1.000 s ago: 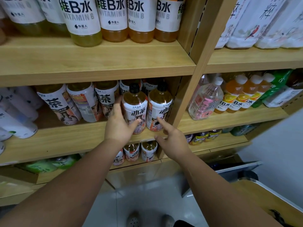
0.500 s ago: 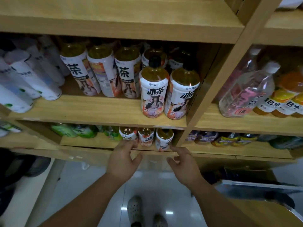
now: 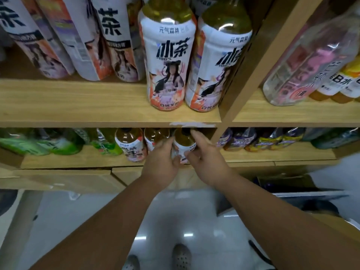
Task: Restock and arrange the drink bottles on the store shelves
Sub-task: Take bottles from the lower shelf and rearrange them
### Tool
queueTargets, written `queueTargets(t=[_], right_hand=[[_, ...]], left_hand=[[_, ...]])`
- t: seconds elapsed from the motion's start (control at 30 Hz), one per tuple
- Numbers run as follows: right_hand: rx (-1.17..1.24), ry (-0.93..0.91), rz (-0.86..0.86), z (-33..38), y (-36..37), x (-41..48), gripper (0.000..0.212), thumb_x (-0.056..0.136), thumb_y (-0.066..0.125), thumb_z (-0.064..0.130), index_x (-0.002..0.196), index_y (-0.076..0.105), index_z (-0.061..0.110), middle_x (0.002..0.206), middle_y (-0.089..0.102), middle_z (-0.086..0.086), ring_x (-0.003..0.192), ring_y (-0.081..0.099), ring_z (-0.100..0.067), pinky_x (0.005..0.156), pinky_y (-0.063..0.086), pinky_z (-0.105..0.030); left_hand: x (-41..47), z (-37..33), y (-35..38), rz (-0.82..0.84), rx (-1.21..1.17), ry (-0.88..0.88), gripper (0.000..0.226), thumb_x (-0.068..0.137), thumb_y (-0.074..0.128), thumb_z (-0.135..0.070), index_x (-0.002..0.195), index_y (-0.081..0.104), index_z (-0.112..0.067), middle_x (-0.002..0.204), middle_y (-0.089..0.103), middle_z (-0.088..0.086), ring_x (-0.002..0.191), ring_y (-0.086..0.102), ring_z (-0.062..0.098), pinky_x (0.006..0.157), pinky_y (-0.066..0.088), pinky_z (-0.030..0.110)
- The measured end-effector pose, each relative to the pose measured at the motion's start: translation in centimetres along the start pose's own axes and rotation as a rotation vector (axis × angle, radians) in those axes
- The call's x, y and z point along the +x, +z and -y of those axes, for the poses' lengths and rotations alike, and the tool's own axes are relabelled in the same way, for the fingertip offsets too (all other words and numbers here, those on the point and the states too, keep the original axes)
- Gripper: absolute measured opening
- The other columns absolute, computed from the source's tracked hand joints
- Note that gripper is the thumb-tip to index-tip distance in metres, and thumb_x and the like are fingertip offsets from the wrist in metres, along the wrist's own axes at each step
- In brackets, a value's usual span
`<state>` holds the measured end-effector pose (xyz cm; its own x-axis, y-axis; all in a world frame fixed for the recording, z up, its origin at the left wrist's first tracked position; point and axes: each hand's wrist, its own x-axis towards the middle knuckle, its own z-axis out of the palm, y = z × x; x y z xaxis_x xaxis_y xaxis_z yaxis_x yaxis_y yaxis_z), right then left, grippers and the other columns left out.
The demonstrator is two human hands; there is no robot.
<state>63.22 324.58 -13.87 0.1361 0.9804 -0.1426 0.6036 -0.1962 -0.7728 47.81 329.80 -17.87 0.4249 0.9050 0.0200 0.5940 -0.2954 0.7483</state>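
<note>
Both arms extended to lower shelf (image 3: 78, 160); left hand (image 3: 161, 162), right hand (image 3: 206, 164): fingers (image 3: 196, 136) curled round same tea bottle (image 3: 184, 140).

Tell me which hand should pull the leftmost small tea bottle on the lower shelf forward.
Left, probably. The left hand lies nearer that leftmost tea bottle; the right hand is across the rightmost tea bottle both hands hold.

One wide-angle view, worn on the head, faces forward and tilts down at the shelves (image 3: 78, 102) from close range. Two tea bottles (image 3: 167, 65) loom large at the top (uprights lean near the edges). Forearms rise from the bottom edge to the left hand (image 3: 161, 164) and right hand (image 3: 208, 162) at a small bottle (image 3: 184, 142) mid-frame. The floor (image 3: 175, 221) and shoes (image 3: 181, 256) lie directly below.
</note>
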Motion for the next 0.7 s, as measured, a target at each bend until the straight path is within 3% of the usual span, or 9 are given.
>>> queueTargets(t=[0.07, 0.13, 0.23, 0.33, 0.4, 0.53, 0.7], right_hand=[[0.063, 0.062, -0.036, -0.3, 0.5, 0.8, 0.050, 0.107, 0.051, 0.015, 0.156, 0.040, 0.016, 0.152, 0.047, -0.007, 0.110, 0.064, -0.021, 0.100, 0.052, -0.046], [0.182, 0.186, -0.060, -0.4, 0.9, 1.8, 0.033, 0.109, 0.045, 0.018, 0.142, 0.050, 0.020, 0.133, 0.059, -0.012, 0.097, 0.066, -0.020, 0.089, 0.055, -0.050], [0.215, 0.292, -0.094, -0.7, 1.4, 3.4, 0.017, 0.110, 0.043, 0.019, 0.122, 0.055, 0.018, 0.121, 0.064, -0.018, 0.081, 0.068, -0.016, 0.072, 0.057, -0.043], [0.057, 0.239, -0.148, -1.5, 1.8, 4.2, 0.025, 0.107, 0.053, 0.020, 0.129, 0.062, 0.011, 0.125, 0.056, -0.013, 0.097, 0.068, -0.029, 0.090, 0.057, -0.044], [-0.005, 0.193, -0.162, -1.8, 1.9, 4.1, 0.033, 0.101, 0.065, 0.022, 0.132, 0.064, 0.012, 0.118, 0.052, -0.007, 0.104, 0.064, -0.028, 0.096, 0.053, -0.040], [-0.068, 0.081, -0.169, -2.0, 2.2, 2.8, 0.039, 0.090, 0.078, 0.019, 0.128, 0.069, 0.018, 0.121, 0.049, -0.003, 0.101, 0.052, -0.010, 0.089, 0.043, -0.017], [-0.107, 0.027, -0.201, -2.1, 2.5, 1.1, 0.038, 0.089, 0.078, 0.009, 0.126, 0.070, 0.009, 0.120, 0.051, -0.009, 0.108, 0.056, -0.020, 0.093, 0.038, -0.016]], left_hand=[[0.9, 0.4, 1.0, -0.008, -0.031, -0.001, 0.054, 0.099, 0.058, -0.009, 0.151, 0.047, -0.013, 0.136, 0.060, 0.010, 0.121, 0.058, 0.025, 0.097, 0.050, 0.038], [1.5, 0.8, 1.9, -0.017, -0.070, -0.040, 0.046, 0.103, 0.050, -0.008, 0.149, 0.048, -0.007, 0.139, 0.058, 0.014, 0.123, 0.057, 0.030, 0.098, 0.048, 0.039], [1.9, 1.0, 2.8, -0.022, -0.133, -0.067, 0.037, 0.104, 0.047, -0.003, 0.141, 0.052, -0.004, 0.131, 0.059, 0.014, 0.117, 0.057, 0.031, 0.095, 0.049, 0.042], [1.6, 1.1, 3.1, -0.043, -0.135, -0.075, 0.042, 0.102, 0.049, 0.000, 0.144, 0.051, -0.002, 0.138, 0.054, 0.015, 0.120, 0.058, 0.031, 0.098, 0.049, 0.041], [1.3, 1.2, 3.2, -0.041, -0.137, -0.091, 0.050, 0.100, 0.053, 0.000, 0.150, 0.048, -0.003, 0.149, 0.045, 0.015, 0.124, 0.057, 0.027, 0.105, 0.047, 0.035], [0.4, 1.4, 3.6, -0.044, -0.208, -0.156, 0.047, 0.099, 0.058, -0.001, 0.145, 0.050, -0.012, 0.137, 0.047, 0.009, 0.115, 0.059, 0.027, 0.094, 0.050, 0.033], [-1.2, 1.5, 3.8, 0.049, -0.327, -0.184, 0.053, 0.099, 0.056, 0.002, 0.147, 0.047, -0.017, 0.140, 0.055, 0.005, 0.123, 0.060, 0.023, 0.104, 0.051, 0.045]])
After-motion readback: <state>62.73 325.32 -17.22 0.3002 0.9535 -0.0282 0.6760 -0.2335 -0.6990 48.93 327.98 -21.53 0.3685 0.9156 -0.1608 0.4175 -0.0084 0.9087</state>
